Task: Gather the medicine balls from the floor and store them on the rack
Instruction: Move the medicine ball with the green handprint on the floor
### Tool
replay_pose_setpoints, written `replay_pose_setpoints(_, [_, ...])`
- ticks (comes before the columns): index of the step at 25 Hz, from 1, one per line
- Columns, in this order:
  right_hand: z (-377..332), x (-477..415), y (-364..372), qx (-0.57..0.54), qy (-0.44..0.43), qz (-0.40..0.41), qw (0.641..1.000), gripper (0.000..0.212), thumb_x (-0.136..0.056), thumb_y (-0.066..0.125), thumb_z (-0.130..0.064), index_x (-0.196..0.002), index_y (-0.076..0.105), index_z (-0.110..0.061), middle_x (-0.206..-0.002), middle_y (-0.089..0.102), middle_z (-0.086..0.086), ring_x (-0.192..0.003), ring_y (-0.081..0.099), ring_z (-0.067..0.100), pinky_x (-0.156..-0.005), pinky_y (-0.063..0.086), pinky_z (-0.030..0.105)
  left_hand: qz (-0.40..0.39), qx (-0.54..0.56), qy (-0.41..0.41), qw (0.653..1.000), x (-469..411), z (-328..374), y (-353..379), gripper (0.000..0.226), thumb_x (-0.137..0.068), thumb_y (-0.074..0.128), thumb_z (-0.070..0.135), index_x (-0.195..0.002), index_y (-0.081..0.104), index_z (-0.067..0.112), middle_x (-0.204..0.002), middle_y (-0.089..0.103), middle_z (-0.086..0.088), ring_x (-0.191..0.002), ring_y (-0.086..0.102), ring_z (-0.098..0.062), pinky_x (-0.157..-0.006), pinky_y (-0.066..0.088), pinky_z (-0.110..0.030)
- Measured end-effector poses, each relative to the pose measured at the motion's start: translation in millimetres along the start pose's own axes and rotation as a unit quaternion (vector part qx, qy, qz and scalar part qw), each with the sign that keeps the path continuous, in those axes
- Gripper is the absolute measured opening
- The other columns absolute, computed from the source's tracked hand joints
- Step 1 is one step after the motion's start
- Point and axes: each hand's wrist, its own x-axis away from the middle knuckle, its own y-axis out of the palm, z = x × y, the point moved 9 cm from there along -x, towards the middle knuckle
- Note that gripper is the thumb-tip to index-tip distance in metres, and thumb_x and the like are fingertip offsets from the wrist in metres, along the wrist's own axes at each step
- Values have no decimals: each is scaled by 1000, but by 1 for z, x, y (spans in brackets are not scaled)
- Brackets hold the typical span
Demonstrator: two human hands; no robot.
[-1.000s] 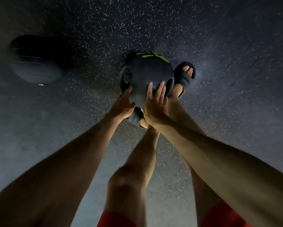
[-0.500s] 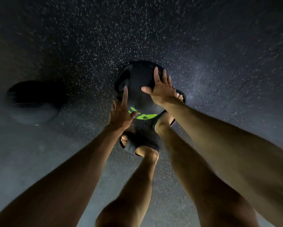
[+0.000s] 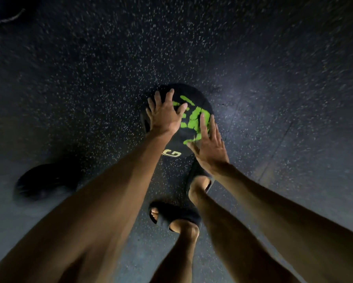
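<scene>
Your left hand (image 3: 165, 115) and right hand (image 3: 209, 148) are both flat on the black medicine ball (image 3: 194, 117) with the green print. The fingers are spread wide and nothing is pinched. The left hand sits on the ball's upper left side and the right on its near right side. The ball is low over the speckled floor (image 3: 273, 78), just ahead of your sandalled feet (image 3: 175, 216). The blur makes it hard to say whether it rests on the floor or is just clear of it.

Both palms are on the upper half, which I judge a weak hold for a heavy, smooth ball. Slide them down to opposite sides and cup slightly underneath before you lift. Squeeze inward evenly, draw the ball close to your body and rise with your legs. Mind your toes, which are right below. A second ball (image 3: 44, 180) lies on the floor to your left, so step clear of it as you turn for the rack, which is out of view.
</scene>
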Motion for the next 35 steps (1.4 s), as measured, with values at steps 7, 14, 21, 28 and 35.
replay_pose_setpoints(7, [6,-130,-70,-112,119,-27,986,89,-80,30,-88,-156,10,-44,-157,36,10,-141,37,40,-112,36,59,29,-11,97,995,1,1,-19,89,-90,62,53,-158,9,31,-159,14,-28,-140,29,-47,-110,32,-58])
replay_pose_setpoints(14, [-56,-100,-90,-43,37,53,997,89,-98,45,-56,-159,-10,-23,-166,-3,18,-153,5,37,-122,19,54,9,-58,58,997,-92,49,-71,78,-91,51,65,-155,11,45,-152,28,-20,-130,40,-44,-102,40,-54])
replay_pose_setpoints(21, [-82,-149,-120,-55,138,85,985,119,-87,64,-58,-154,-26,-20,-150,35,21,-136,38,39,-109,39,57,7,3,88,996,-156,92,-121,56,-98,55,35,-149,36,25,-139,43,-16,-125,49,-33,-103,43,-45])
replay_pose_setpoints(28, [-71,-235,-206,-60,189,18,980,103,-92,57,-59,-157,-17,-31,-152,35,22,-141,34,40,-112,35,54,-107,-88,149,979,-164,80,-118,107,-85,75,34,-157,-4,35,-142,39,-20,-125,46,-37,-103,41,-54])
replay_pose_setpoints(35, [-64,-313,-270,-81,207,104,969,68,-104,31,-55,-161,10,-25,-162,20,20,-149,18,39,-119,23,58,-61,-100,165,979,-221,153,-143,102,-85,69,51,-156,-4,41,-157,20,-25,-138,34,-41,-106,40,-56])
